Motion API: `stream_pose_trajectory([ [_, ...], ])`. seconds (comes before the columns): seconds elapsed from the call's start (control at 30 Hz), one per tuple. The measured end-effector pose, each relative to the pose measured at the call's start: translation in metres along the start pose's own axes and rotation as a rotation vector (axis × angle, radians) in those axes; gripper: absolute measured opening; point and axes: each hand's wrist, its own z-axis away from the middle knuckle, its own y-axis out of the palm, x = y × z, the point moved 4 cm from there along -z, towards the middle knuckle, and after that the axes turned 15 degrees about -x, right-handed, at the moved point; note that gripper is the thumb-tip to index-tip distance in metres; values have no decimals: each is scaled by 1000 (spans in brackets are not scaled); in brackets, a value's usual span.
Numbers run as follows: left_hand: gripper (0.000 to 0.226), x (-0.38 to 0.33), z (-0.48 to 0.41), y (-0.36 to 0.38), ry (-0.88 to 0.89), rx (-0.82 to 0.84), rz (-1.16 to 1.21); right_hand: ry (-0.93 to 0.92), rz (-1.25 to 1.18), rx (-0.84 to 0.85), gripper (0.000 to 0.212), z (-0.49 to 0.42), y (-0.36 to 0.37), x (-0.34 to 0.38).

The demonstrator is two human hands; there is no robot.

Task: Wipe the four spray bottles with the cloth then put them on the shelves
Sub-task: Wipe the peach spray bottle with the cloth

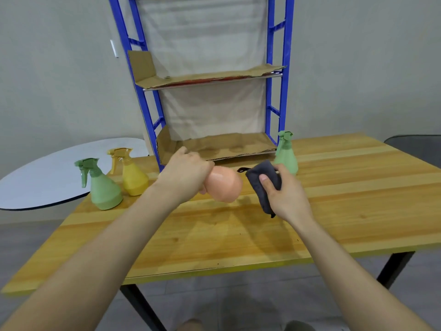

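My left hand [185, 174] grips the neck of a peach spray bottle [224, 185], held tilted on its side above the wooden table [334, 211], base pointing right. My right hand [284, 192] holds a folded dark grey cloth [263, 185] just right of the bottle's base, a small gap between them. A green spray bottle [102, 189] and a yellow spray bottle [132, 175] stand upright at the table's left. Another green spray bottle [286, 155] stands behind my right hand, beside the shelf. The blue shelf unit [276, 75] has cardboard-lined shelves [214, 144] with nothing on them.
A round white table [47, 175] sits left of the wooden table. A dark chair [415, 146] shows at the far right. A small black object [242, 170] lies on the table behind the peach bottle.
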Motion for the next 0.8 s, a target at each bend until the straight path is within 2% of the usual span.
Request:
stream_pose_trajectory([
  [0.13,44,-24,-9,0,143,-5,-151,31,-43,-38,19,4,-10,-15],
  [0.27,29,-52,-20,5,265,2,-206,37,-40,-43,13,9,-11,-23],
  [0.4,13,-79,-27,15,409,31,-161,48,-57,-53,9,13,-12,-27],
  [0.5,21,-92,-28,22,540,-128,-133,54,-63,-68,10,15,-13,-31],
  [0.6,22,-99,-19,24,604,-281,60,60,-85,-93,7,15,-17,-35],
  [0.67,29,-96,-7,15,518,-351,295,69,-101,-110,5,14,-22,-36],
  [0.7,31,-89,1,10,411,-408,444,72,-107,-118,4,13,-24,-37],
  [0.8,22,-49,25,8,-139,-624,753,60,-132,-173,11,11,-32,-36],
])
